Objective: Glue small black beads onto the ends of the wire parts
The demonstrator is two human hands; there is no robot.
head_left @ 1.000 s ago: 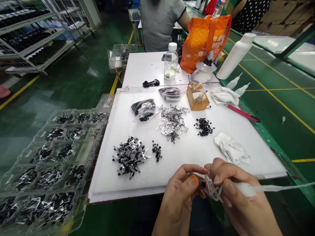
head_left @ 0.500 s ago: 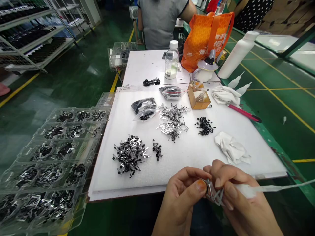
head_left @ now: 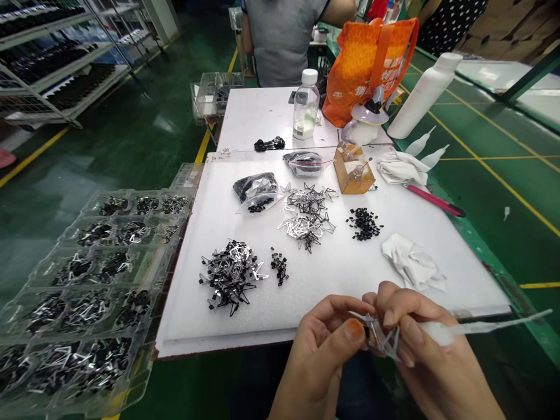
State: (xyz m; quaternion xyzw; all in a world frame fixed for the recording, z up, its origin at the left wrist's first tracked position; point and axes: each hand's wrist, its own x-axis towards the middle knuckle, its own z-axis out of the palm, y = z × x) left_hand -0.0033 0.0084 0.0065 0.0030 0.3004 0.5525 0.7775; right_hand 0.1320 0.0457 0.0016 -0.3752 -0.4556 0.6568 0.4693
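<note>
Close to my body, past the table's front edge, my left hand [head_left: 326, 350] and my right hand [head_left: 422, 338] meet. Between their fingertips is a small silver bent-wire-like frame [head_left: 387, 344], pinched from both sides. A tiny black piece [head_left: 366, 333] shows at my left thumb and forefinger. Tucked in my right hand is a white soft dropper [head_left: 441, 333], its thin tip pointing right. Ahead lie a heap of frames [head_left: 231, 274] mixed with black pieces, a spread of silver and dark frames [head_left: 308, 216], and small black pieces [head_left: 366, 224].
Crumpled white cloth [head_left: 411, 262] lies right of centre. Behind it are a pink-handled pen-like tool [head_left: 433, 200], a wooden box [head_left: 355, 184] and zip bags [head_left: 258, 192]. A divided clear tray [head_left: 153, 262] stands at left. A bottle [head_left: 305, 111] and an orange bag [head_left: 367, 70] stand farther back, before a person.
The dropper's tip has swung slightly upward on the right. Both hands keep their pinch on the frame with small finger shifts. The person opposite has raised an arm a little.
</note>
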